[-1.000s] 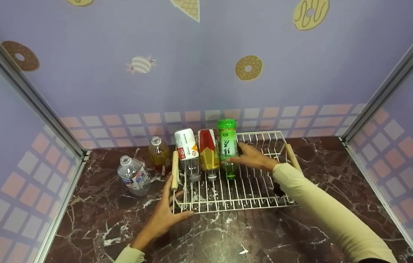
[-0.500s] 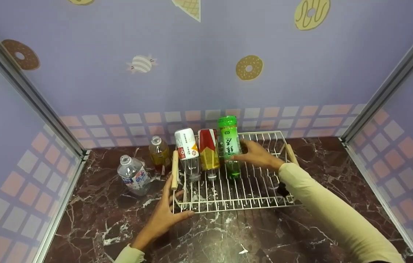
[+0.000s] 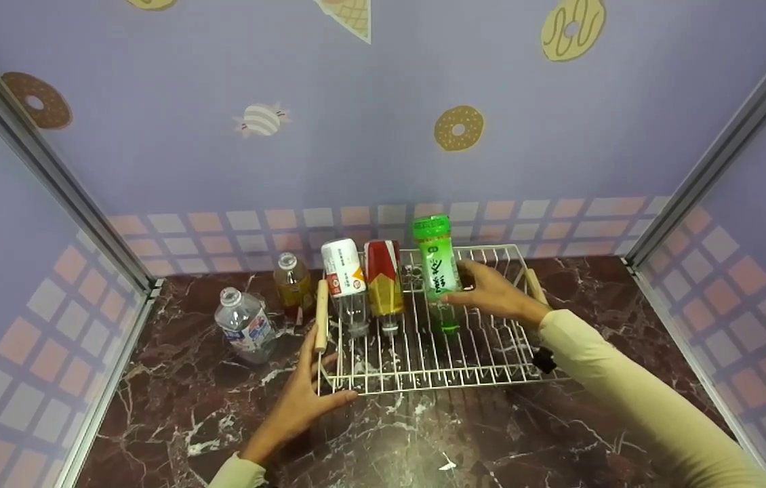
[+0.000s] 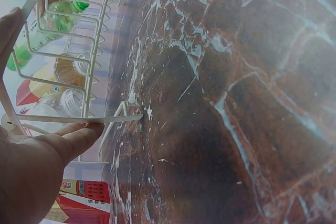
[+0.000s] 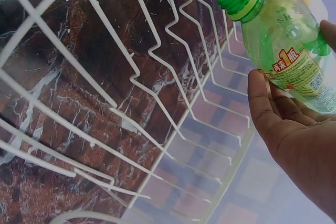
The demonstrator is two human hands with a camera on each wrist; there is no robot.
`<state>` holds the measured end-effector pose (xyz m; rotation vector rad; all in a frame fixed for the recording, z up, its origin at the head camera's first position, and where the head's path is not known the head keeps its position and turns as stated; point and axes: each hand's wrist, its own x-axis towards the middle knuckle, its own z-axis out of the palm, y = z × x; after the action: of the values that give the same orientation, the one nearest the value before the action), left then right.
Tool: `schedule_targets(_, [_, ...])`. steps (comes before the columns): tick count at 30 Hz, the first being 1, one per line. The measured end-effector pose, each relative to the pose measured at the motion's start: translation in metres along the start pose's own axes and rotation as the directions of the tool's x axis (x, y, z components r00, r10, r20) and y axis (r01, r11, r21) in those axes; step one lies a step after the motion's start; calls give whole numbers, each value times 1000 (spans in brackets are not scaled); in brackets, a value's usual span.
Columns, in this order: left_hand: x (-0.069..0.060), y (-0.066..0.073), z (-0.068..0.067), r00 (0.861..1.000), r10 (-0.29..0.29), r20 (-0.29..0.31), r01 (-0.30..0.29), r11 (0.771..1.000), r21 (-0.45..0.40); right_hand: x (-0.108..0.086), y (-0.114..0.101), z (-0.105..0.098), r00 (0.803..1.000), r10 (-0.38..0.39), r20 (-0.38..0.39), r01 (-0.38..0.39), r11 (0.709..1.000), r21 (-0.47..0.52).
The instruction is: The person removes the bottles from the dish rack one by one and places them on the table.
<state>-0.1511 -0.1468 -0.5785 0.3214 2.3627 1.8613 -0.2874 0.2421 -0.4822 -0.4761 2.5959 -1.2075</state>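
My right hand (image 3: 495,296) grips a green bottle (image 3: 438,271), which is upside down and slightly tilted over the white wire rack (image 3: 478,377). In the right wrist view the green bottle's (image 5: 286,40) uncapped neck points away from the palm, fingers around its side. A bottle with a white label (image 3: 346,271) and a red-and-yellow one (image 3: 384,278) stand inverted in the rack's left part. My left hand (image 3: 301,400) holds the rack's left end below its wooden handle (image 3: 322,315); in the left wrist view the fingers (image 4: 79,135) curl round the frame.
Left of the rack, a clear bottle (image 3: 246,329) and an amber bottle (image 3: 293,288) stand on the dark marbled surface (image 3: 383,447). Purple patterned walls (image 3: 356,156) rise behind and on both sides. A red-and-white carton (image 4: 86,203) shows beyond the rack in the left wrist view.
The right hand has moved to the right with the green bottle, away from the red-and-yellow one. The left hand has stayed at the rack's left end.
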Motion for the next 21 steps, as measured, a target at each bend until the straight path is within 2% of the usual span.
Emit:
schedule_targets(8, [1,-1,0,999,35,12,-35,999,-33,-20,-2,-7,999,-24,-23,24,1000,18])
schedule_targets(14, [0,-2,0,999,41,5,-41,999,-11,-33,-2,-12,999,-12,-31,13,999,40])
schedule_targets(21, [0,-1,1,1000,20,2,-20,1000,-17,-47,-2,-14,998,-41,-54,42,999,30])
